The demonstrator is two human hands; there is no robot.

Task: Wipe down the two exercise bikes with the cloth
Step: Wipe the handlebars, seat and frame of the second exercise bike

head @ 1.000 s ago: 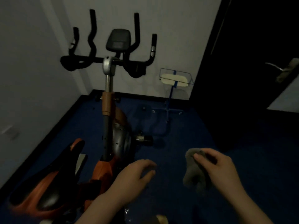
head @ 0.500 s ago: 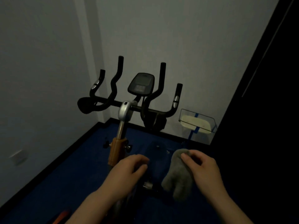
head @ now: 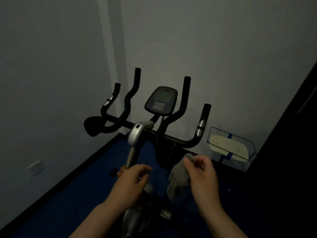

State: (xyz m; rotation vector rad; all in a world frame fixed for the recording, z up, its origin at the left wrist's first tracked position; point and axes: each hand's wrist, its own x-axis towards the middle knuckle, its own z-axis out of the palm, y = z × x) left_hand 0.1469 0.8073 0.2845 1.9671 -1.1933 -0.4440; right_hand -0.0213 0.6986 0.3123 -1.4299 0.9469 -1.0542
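Note:
An exercise bike stands before me in a dim room. Its black handlebars [head: 171, 136] spread left and right, with a grey console [head: 161, 100] above the silver stem [head: 137, 134]. My right hand [head: 202, 179] pinches a grey cloth [head: 178, 179] that hangs below the handlebars. My left hand [head: 132, 182] hovers in front of the stem post with fingers loosely curled and nothing in it. Only one bike is in view; its seat and lower frame are mostly out of frame.
A clear plastic tray [head: 247, 145] on a blue stand sits by the wall at the right. A dark door [head: 291, 134] fills the right edge. Walls meet in a corner behind the bike, over blue carpet [head: 77, 194]. A wall socket [head: 36, 167] is low on the left.
My view has tilted up, so the seat and orange frame dropped out of sight. Both hands rose toward the handlebars, the right still carrying the cloth.

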